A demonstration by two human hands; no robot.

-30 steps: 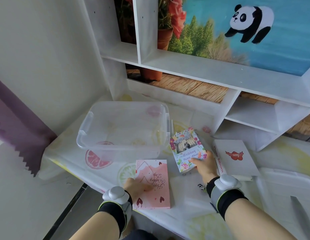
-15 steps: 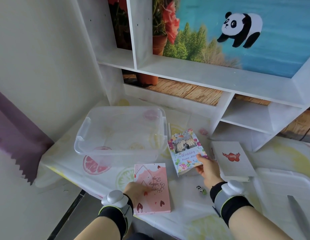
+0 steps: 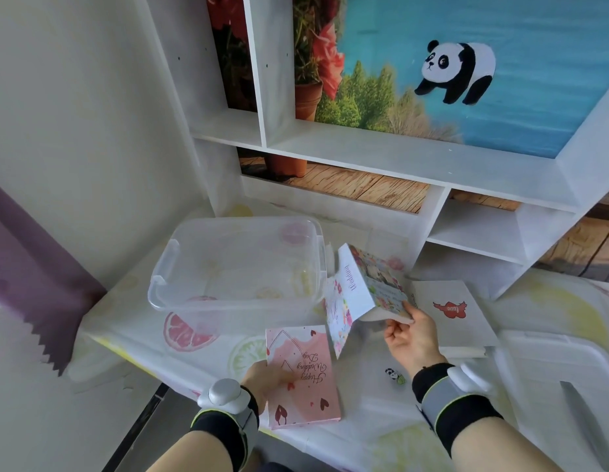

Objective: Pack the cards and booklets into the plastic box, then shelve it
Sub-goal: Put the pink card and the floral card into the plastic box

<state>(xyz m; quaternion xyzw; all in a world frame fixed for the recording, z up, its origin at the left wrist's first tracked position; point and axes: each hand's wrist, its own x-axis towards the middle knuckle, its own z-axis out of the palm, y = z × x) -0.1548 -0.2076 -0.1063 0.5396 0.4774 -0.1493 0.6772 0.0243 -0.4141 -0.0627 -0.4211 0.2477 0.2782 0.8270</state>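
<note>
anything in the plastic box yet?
No. The clear plastic box holds nothing; the floral wedding album is lifted in the right hand, outside it.

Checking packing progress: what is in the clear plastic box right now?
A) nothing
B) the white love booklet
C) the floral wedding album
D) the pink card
A: the box shows only the tablecloth through it; the album is lifted in the right hand, the pink card is under the left hand, and the white booklet lies on the table.

Box point(image 3: 235, 267) left of albums point(image 3: 366, 294), card point(image 3: 301, 373) in front.
</note>
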